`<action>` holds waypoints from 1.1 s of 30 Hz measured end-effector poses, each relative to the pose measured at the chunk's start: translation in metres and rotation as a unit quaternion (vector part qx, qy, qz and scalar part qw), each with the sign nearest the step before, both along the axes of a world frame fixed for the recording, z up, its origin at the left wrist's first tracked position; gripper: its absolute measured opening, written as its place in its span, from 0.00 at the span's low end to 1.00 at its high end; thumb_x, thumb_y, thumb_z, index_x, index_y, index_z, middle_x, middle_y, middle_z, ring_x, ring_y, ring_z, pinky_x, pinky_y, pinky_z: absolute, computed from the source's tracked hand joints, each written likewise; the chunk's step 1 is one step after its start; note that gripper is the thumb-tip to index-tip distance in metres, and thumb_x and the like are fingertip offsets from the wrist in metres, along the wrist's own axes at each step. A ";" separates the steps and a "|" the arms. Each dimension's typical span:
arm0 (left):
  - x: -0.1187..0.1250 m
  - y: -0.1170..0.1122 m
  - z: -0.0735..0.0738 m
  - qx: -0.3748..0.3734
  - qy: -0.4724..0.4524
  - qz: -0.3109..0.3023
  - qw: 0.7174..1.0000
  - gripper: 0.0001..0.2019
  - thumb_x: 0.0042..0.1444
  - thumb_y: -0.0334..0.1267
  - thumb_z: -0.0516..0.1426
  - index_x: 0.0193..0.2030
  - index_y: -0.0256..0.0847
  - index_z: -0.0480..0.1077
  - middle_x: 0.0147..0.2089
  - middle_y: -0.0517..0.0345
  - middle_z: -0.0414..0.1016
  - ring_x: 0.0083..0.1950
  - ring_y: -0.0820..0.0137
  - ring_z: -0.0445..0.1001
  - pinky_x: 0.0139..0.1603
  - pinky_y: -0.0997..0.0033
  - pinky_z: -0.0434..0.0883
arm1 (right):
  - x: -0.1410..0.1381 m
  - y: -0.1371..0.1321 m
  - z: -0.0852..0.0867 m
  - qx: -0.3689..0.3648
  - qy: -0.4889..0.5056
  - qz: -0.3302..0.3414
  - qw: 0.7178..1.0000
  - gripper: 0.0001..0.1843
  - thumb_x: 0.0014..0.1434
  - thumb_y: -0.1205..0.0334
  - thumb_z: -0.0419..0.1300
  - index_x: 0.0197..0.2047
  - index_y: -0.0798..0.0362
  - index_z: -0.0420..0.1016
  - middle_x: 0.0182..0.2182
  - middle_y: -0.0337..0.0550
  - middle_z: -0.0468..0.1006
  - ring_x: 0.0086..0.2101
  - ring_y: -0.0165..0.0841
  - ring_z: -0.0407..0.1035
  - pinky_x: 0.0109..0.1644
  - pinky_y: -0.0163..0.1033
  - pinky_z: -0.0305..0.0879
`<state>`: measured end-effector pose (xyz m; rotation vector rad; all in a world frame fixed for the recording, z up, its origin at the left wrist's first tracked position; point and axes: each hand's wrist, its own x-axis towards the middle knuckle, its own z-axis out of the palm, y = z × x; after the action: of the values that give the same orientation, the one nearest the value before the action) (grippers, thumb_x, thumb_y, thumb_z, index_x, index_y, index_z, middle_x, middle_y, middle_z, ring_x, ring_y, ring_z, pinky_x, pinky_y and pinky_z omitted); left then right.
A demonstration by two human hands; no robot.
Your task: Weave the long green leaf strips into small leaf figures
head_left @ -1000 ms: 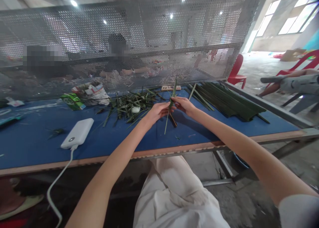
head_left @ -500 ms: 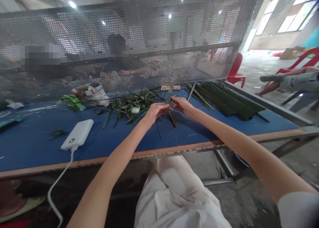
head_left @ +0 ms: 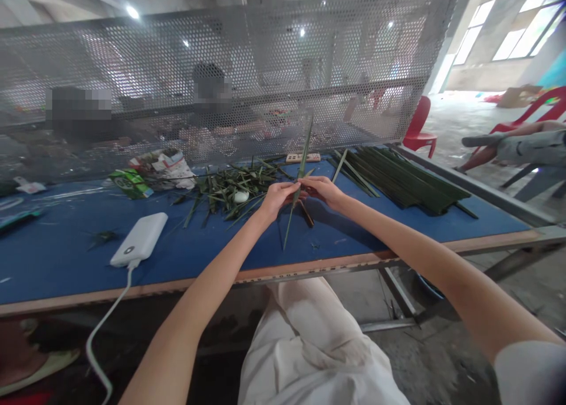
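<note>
Both of my hands meet over the blue table [head_left: 66, 257] and pinch one long narrow green leaf strip [head_left: 302, 157]. My left hand [head_left: 276, 197] grips it from the left with fingers closed. My right hand [head_left: 322, 190] closes on it from the right. The strip stands nearly upright, its tip reaching up in front of the mesh screen and its lower end pointing down toward the table. A short brown stick [head_left: 306, 214] lies on the table just under my hands.
A heap of green leaf scraps [head_left: 230, 187] lies behind my left hand. A stack of long dark leaf strips [head_left: 402, 181] fills the right side. A white power bank [head_left: 139, 247] with a cable sits left. A perforated metal screen [head_left: 177, 81] backs the table, with people behind it.
The leaf strip has slid through my fingers: it now reaches higher above them and its lower end hangs down again. My hands stay in almost the same place.
</note>
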<state>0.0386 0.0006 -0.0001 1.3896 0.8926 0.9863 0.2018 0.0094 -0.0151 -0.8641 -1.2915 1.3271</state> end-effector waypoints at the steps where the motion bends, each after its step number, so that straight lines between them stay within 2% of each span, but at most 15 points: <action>1: 0.000 0.000 0.001 0.002 0.004 0.009 1.000 0.13 0.48 0.45 0.65 0.32 0.35 0.77 0.30 0.50 0.81 0.33 0.67 0.78 0.40 0.68 0.72 | -0.001 0.000 0.000 -0.004 0.000 0.001 1.000 0.15 0.46 0.52 0.70 0.29 0.54 0.76 0.21 0.34 0.69 0.25 0.25 0.61 0.32 0.33 0.60; 7: -0.001 0.003 0.001 0.010 0.016 0.014 1.000 0.12 0.46 0.43 0.67 0.28 0.35 0.77 0.27 0.52 0.80 0.29 0.68 0.77 0.34 0.70 0.71 | -0.003 -0.001 -0.001 0.007 -0.046 -0.015 0.999 0.15 0.48 0.51 0.68 0.28 0.55 0.76 0.19 0.34 0.66 0.23 0.24 0.58 0.29 0.33 0.56; 9: -0.002 0.005 0.000 0.014 0.020 0.015 1.000 0.12 0.45 0.44 0.67 0.27 0.35 0.77 0.26 0.52 0.79 0.28 0.69 0.76 0.34 0.70 0.71 | -0.001 -0.001 -0.001 0.052 -0.085 -0.032 0.995 0.16 0.51 0.48 0.66 0.27 0.55 0.75 0.20 0.35 0.66 0.23 0.25 0.58 0.28 0.34 0.56; 11: -0.003 0.006 -0.001 0.024 0.026 0.015 0.999 0.12 0.46 0.44 0.66 0.27 0.35 0.77 0.27 0.51 0.80 0.28 0.69 0.76 0.34 0.70 0.71 | 0.002 -0.002 0.000 0.124 -0.142 -0.102 0.977 0.15 0.56 0.48 0.62 0.32 0.54 0.76 0.24 0.39 0.70 0.24 0.26 0.60 0.29 0.35 0.56; 13: -0.003 0.006 -0.002 0.038 0.033 0.011 0.999 0.12 0.47 0.44 0.65 0.26 0.35 0.77 0.27 0.51 0.80 0.28 0.69 0.76 0.34 0.70 0.70 | 0.009 -0.003 0.004 0.209 -0.226 -0.201 0.930 0.15 0.60 0.53 0.58 0.46 0.51 0.76 0.34 0.43 0.75 0.27 0.28 0.63 0.31 0.35 0.59; 14: -0.003 0.006 -0.002 0.043 0.037 0.006 0.998 0.12 0.47 0.44 0.65 0.25 0.35 0.77 0.27 0.51 0.80 0.28 0.69 0.76 0.34 0.70 0.70 | 0.014 -0.004 0.006 0.251 -0.282 -0.240 0.894 0.17 0.62 0.56 0.57 0.53 0.50 0.73 0.39 0.45 0.75 0.29 0.29 0.65 0.33 0.36 0.60; 16: -0.003 0.005 -0.003 0.050 0.047 -0.004 0.998 0.11 0.47 0.43 0.65 0.24 0.36 0.76 0.25 0.52 0.79 0.27 0.69 0.76 0.35 0.69 0.71 | 0.023 -0.003 0.010 0.321 -0.408 -0.260 0.814 0.22 0.63 0.61 0.55 0.60 0.48 0.68 0.47 0.48 0.74 0.34 0.31 0.67 0.34 0.36 0.61; 18: -0.002 0.004 -0.003 0.059 0.059 -0.014 0.996 0.10 0.46 0.42 0.65 0.24 0.36 0.76 0.24 0.53 0.78 0.26 0.69 0.75 0.35 0.69 0.71 | 0.032 -0.001 0.013 0.374 -0.505 -0.263 0.732 0.19 0.64 0.63 0.53 0.58 0.49 0.71 0.49 0.50 0.73 0.40 0.36 0.68 0.37 0.38 0.62; 20: -0.002 0.004 -0.003 0.068 0.068 -0.018 0.995 0.10 0.46 0.42 0.65 0.24 0.36 0.77 0.23 0.53 0.78 0.26 0.69 0.75 0.34 0.69 0.71 | 0.039 0.004 0.014 0.410 -0.554 -0.272 0.671 0.15 0.65 0.63 0.52 0.51 0.50 0.76 0.48 0.52 0.74 0.45 0.39 0.67 0.40 0.40 0.63; 23: -0.002 0.005 -0.004 0.071 0.067 -0.005 0.995 0.10 0.46 0.42 0.65 0.23 0.36 0.76 0.24 0.52 0.78 0.26 0.69 0.75 0.34 0.69 0.71 | 0.046 0.011 0.016 0.453 -0.566 -0.288 0.626 0.13 0.66 0.62 0.53 0.44 0.50 0.78 0.47 0.52 0.75 0.48 0.41 0.66 0.47 0.44 0.62; 26: -0.002 0.006 -0.003 0.067 0.048 0.021 0.996 0.09 0.47 0.40 0.64 0.23 0.36 0.76 0.23 0.52 0.78 0.26 0.69 0.75 0.34 0.69 0.71 | 0.052 0.014 0.018 0.474 -0.559 -0.283 0.619 0.12 0.67 0.61 0.53 0.42 0.50 0.79 0.44 0.49 0.78 0.47 0.40 0.67 0.50 0.45 0.61; 28: -0.003 0.005 -0.001 0.073 0.033 0.045 0.996 0.09 0.48 0.39 0.63 0.23 0.36 0.76 0.23 0.53 0.78 0.26 0.70 0.75 0.35 0.69 0.71 | 0.055 0.013 0.020 0.462 -0.545 -0.285 0.639 0.13 0.67 0.60 0.52 0.42 0.52 0.78 0.40 0.49 0.79 0.44 0.39 0.69 0.49 0.44 0.61; 30: -0.004 0.005 0.001 0.078 0.025 0.071 0.994 0.09 0.49 0.39 0.63 0.23 0.36 0.76 0.24 0.53 0.78 0.27 0.69 0.75 0.34 0.69 0.71 | 0.056 0.012 0.019 0.432 -0.516 -0.288 0.681 0.13 0.68 0.60 0.51 0.44 0.53 0.78 0.38 0.49 0.80 0.41 0.38 0.70 0.46 0.42 0.62; 33: -0.005 0.005 0.002 0.070 0.019 0.087 0.994 0.09 0.49 0.40 0.64 0.25 0.37 0.76 0.25 0.54 0.79 0.27 0.69 0.75 0.34 0.69 0.71 | 0.050 0.011 0.014 0.369 -0.435 -0.266 0.777 0.14 0.67 0.59 0.51 0.48 0.54 0.75 0.33 0.46 0.79 0.34 0.35 0.72 0.38 0.37 0.63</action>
<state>0.0339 0.0053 0.0022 1.4698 1.0006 1.1762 0.2521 0.0208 -0.0006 -1.1665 -1.8642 -0.1605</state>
